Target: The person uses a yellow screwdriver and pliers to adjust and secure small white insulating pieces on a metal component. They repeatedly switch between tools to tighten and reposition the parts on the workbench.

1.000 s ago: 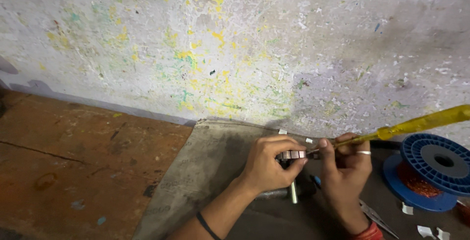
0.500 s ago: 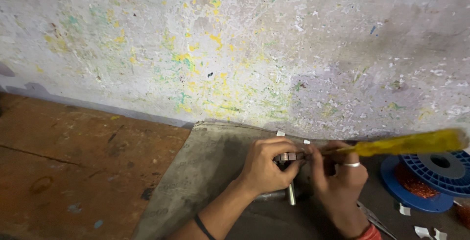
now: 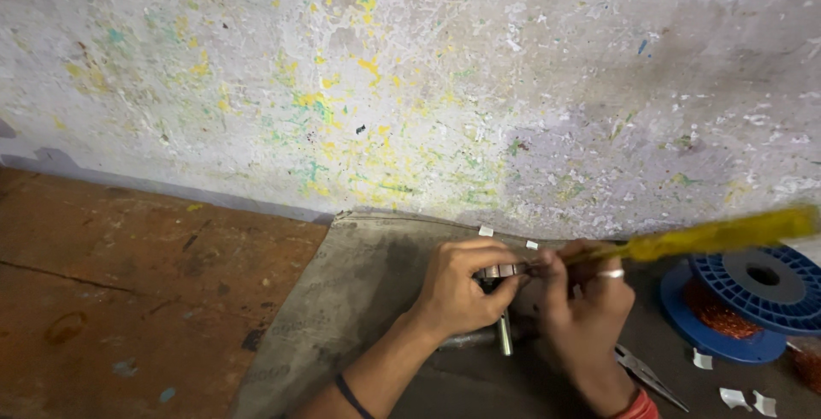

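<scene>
A paint-flecked wall fills the upper half of the view, and below it a bare brown floor runs along the left. A grey cloth mat lies on that floor against the wall, and all the work sits on it. At the right edge a blue plastic spool wound with copper wire rests on the mat, with a few white scraps of paper just in front of it.

The left hand is closed around a small metal part with a shaft; the part is held just above the mat, in the middle of it, and the shaft points down below the fingers. The right hand, wearing a ring, is closed on a yellow-handled tool, whose tip meets the top of the metal part while the handle slants up to the right, blurred. A pair of pliers lies on the mat just below the right hand.

To do this step well, the left hand probably needs to clamp the part firmly so it cannot turn, with fingertips kept clear of the tip. The tool seems best kept in line with the slot it enters, pressed in short, controlled strokes, since a slip could gouge the part or jab the holding fingers.
</scene>
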